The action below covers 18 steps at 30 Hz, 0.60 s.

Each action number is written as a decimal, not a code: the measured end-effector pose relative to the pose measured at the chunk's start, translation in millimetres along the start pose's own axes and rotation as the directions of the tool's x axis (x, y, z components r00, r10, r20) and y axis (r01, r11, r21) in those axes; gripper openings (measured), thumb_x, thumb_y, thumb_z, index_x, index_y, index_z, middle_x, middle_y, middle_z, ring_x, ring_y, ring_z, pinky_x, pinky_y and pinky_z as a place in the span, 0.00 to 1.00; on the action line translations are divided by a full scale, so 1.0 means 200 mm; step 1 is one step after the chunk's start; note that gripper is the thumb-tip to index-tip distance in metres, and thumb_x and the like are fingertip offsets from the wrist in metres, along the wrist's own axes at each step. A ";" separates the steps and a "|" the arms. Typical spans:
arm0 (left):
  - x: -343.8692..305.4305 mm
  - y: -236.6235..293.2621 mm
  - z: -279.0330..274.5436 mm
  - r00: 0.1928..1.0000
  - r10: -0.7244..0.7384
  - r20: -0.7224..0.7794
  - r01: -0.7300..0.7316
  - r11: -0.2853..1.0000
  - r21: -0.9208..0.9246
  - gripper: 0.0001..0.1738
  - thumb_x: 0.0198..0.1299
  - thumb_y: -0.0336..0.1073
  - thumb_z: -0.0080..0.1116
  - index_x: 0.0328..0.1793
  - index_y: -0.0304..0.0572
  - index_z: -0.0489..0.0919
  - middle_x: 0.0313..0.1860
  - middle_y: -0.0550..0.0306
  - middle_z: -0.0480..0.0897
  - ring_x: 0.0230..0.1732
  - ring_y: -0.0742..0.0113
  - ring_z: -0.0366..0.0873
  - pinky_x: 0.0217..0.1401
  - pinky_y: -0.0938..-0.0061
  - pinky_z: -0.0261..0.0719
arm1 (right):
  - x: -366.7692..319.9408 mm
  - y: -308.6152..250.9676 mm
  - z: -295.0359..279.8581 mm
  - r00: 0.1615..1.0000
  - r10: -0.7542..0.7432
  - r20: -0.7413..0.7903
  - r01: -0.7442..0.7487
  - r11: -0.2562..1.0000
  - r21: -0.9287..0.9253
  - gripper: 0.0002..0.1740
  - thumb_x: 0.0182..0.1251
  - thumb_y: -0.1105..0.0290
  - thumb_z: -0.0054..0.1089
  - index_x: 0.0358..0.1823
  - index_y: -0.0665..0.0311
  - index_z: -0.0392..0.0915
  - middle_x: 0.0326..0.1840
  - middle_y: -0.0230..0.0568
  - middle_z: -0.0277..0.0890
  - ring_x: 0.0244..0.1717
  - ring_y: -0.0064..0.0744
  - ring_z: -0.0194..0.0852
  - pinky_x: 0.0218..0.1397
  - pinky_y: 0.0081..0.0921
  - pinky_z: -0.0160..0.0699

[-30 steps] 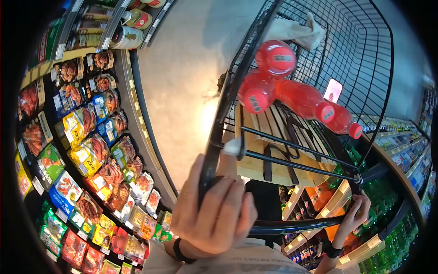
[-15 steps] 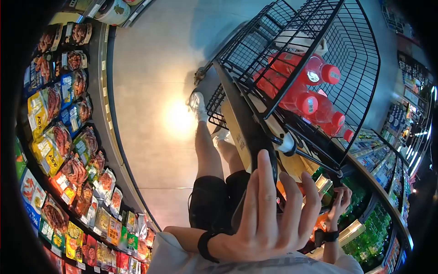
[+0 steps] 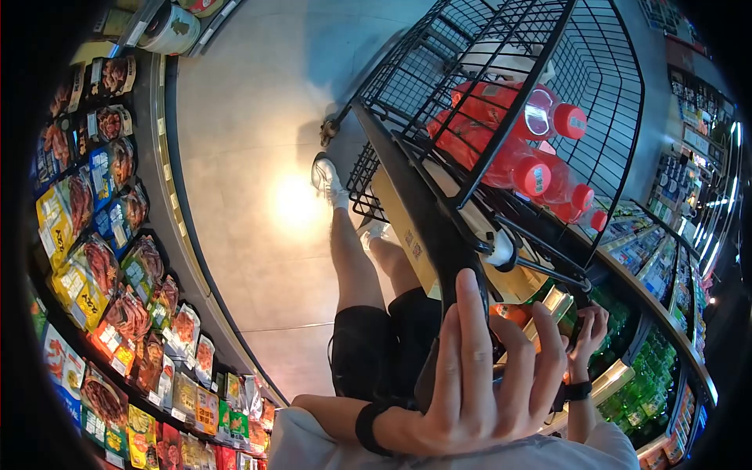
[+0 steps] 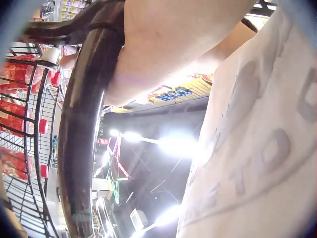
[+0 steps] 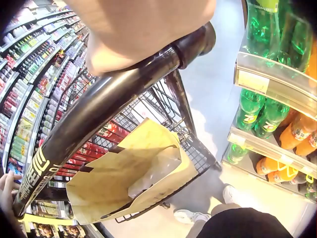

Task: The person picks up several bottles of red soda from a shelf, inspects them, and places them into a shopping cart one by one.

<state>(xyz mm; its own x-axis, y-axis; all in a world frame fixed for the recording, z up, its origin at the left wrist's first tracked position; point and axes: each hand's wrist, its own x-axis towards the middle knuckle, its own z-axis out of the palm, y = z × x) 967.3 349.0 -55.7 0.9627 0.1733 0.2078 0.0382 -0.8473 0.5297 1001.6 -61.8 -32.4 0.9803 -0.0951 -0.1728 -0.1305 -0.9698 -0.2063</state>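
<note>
A black wire shopping cart (image 3: 595,86) holds several red drink bottles (image 3: 501,145) and a brown paper bag (image 5: 129,178). My left hand (image 3: 478,376) lies on the cart's black handle bar (image 3: 462,266), fingers fairly straight and draped over it. In the left wrist view the palm (image 4: 168,39) presses on the bar (image 4: 84,139). My right hand (image 3: 589,333) grips the right end of the handle with curled fingers. In the right wrist view this hand (image 5: 143,25) sits on top of the bar (image 5: 114,104).
Shelves of snack packets (image 3: 102,266) curve along the left. Drink shelves (image 3: 666,313) with green and orange bottles (image 5: 267,114) stand close on the right. The pale floor aisle (image 3: 251,157) runs ahead between them. My legs and white shoes (image 3: 325,178) are behind the cart.
The view has swung down towards my legs and the cart's near end. My left hand went from wrapped round the bar to lying over it with straighter fingers. The right hand keeps its grip.
</note>
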 end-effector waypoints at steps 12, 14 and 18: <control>0.00 0.11 -0.03 0.998 -0.007 -0.069 0.012 0.997 0.080 0.07 0.62 0.36 0.70 0.42 0.43 0.87 0.41 0.50 0.88 0.57 0.38 0.87 0.49 0.55 0.87 | -0.04 0.13 0.03 0.937 -0.068 -0.343 0.121 0.983 0.137 0.05 0.71 0.75 0.63 0.40 0.70 0.82 0.41 0.49 0.83 0.45 0.47 0.82 0.54 0.38 0.80; 0.00 0.13 -0.03 0.993 -0.003 -0.119 0.005 1.000 0.018 0.07 0.64 0.37 0.68 0.42 0.43 0.88 0.41 0.48 0.89 0.51 0.40 0.88 0.45 0.53 0.86 | -0.06 0.07 -0.02 0.913 -0.066 -0.403 0.135 0.980 0.145 0.04 0.69 0.75 0.64 0.41 0.67 0.84 0.39 0.51 0.82 0.42 0.51 0.82 0.48 0.41 0.81; -0.04 0.16 -0.01 0.972 -0.237 0.002 0.234 0.962 0.140 0.11 0.65 0.41 0.63 0.40 0.42 0.88 0.37 0.40 0.88 0.43 0.38 0.87 0.44 0.46 0.84 | -0.09 0.11 0.02 0.842 -0.049 -0.537 0.200 0.953 0.227 0.07 0.65 0.68 0.67 0.34 0.64 0.83 0.34 0.49 0.82 0.38 0.51 0.83 0.43 0.44 0.82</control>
<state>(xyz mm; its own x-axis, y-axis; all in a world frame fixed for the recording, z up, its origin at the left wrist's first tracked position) 960.6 321.2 -37.9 0.9268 0.3680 0.0749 0.2997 -0.8449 0.4432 979.7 -79.5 -38.0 0.9114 -0.1535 0.3818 0.0382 -0.8922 -0.4500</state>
